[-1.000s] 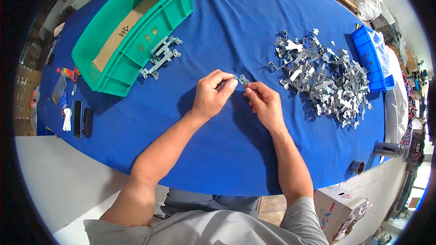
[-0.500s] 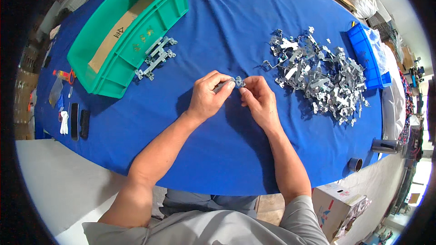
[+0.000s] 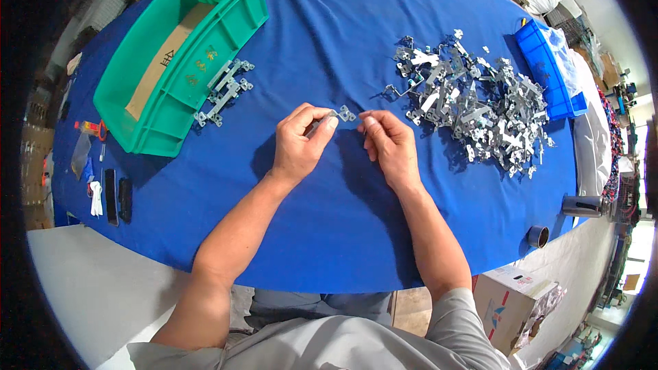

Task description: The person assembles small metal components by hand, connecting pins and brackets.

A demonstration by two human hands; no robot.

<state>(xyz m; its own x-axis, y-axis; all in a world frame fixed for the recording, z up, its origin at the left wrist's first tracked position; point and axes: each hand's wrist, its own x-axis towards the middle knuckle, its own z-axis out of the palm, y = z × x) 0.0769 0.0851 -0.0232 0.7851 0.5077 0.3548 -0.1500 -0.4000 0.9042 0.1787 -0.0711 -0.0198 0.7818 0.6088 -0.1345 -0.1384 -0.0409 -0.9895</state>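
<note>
My left hand (image 3: 299, 144) pinches a small silver metal bracket (image 3: 347, 114) between thumb and fingertips above the middle of the blue cloth. The bracket's end with holes sticks out to the right of the thumb; the rest is hidden in the hand. Just right of it is my right hand (image 3: 391, 144), thumb and forefinger pressed together, a small gap from the bracket. Whether anything small is in that pinch cannot be made out. To the right lies a loose heap of metal brackets (image 3: 473, 106). Several similar brackets (image 3: 223, 96) lie grouped at the left.
A green plastic crate (image 3: 157, 120) with cardboard inside stands at the left beside the grouped brackets. Behind the heap is a blue bin (image 3: 538, 62) with clear plastic. Two dark narrow objects (image 3: 118, 199) lie at the left edge, and a dark cup (image 3: 538, 236) at the right edge.
My right hand has come off the bracket, leaving a small gap. My left hand keeps hold of the bracket and has shifted slightly left. The whole view has tilted a little.
</note>
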